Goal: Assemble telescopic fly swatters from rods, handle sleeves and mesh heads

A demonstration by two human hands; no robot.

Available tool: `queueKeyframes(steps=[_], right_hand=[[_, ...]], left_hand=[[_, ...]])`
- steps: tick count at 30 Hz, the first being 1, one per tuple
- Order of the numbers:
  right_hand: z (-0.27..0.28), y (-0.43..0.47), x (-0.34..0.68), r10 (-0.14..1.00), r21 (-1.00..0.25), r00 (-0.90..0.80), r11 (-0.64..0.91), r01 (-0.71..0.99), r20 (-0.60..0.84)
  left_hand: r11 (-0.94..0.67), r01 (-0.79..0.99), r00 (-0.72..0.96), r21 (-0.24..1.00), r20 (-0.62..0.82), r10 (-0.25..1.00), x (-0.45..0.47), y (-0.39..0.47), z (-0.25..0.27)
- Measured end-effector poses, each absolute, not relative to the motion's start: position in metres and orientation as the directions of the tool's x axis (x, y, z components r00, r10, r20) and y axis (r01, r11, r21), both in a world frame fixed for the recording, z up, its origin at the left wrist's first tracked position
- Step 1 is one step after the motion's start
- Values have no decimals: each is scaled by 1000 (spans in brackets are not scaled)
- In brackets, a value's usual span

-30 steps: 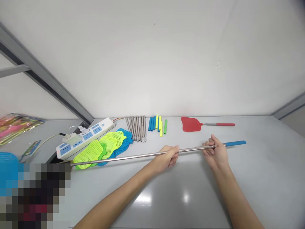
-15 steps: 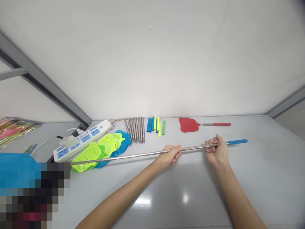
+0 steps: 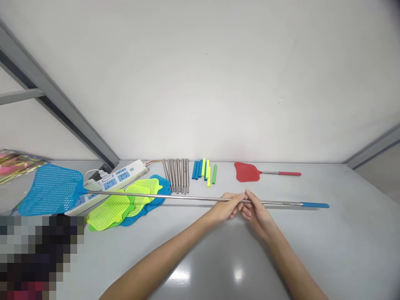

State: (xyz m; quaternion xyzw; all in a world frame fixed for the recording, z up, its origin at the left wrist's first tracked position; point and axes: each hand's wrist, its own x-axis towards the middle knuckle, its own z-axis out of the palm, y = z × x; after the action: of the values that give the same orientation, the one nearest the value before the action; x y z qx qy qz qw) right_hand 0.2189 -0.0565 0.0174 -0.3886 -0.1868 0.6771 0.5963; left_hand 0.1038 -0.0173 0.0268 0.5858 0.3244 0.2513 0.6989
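Note:
A blue fly swatter [image 3: 58, 187] with a long, drawn-out metal rod stretches almost level across the view, its mesh head at the left and its blue grip [image 3: 315, 205] at the right. My left hand [image 3: 229, 205] is closed around the middle of the rod. Right beside it, my right hand [image 3: 254, 208] pinches the same rod between thumb and fingers. Behind the rod lies a red fly swatter [image 3: 246, 172] with a short metal shaft and red grip. Several yellow-green swatter heads [image 3: 111, 210] and blue ones [image 3: 159, 193] overlap under the rod's left half.
Several metal rods [image 3: 177, 175] lie in a row near the wall, next to blue, yellow and green grip sleeves [image 3: 214, 174]. A white power strip [image 3: 137, 166] with plugs sits behind the swatter heads. Plastic-wrapped items [image 3: 18, 166] lie far left. A grey frame post [image 3: 71, 108] rises there.
My right hand has slid left along the rod, from near the blue grip to beside my left hand. The swatter's blue head has risen, bringing the rod closer to level.

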Motion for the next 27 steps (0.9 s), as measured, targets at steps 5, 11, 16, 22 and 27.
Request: queueKeyframes(steps=[5,11,16,22,27], right_hand=[[22,-52,248,934,-581,160,-59,-812,-318],[28,-50,280,925,-521,324,180,-834,-200],[25,-50,277,933,-553,307,158,-818,-187],[16,-48,277,905,-625,341,115,-772,-254],[4,-45,290,852,-628,414,136,-766,-321]], left_hand=[[215,-174,478,961,-108,872,80,-5,37],[195,-424,283,884,-76,956,31,11,54],[146,-456,163,878,-79,983,6,11,52],[120,-498,46,859,-112,993,-5,6,35],[194,-484,92,853,-171,981,0,1,25]])
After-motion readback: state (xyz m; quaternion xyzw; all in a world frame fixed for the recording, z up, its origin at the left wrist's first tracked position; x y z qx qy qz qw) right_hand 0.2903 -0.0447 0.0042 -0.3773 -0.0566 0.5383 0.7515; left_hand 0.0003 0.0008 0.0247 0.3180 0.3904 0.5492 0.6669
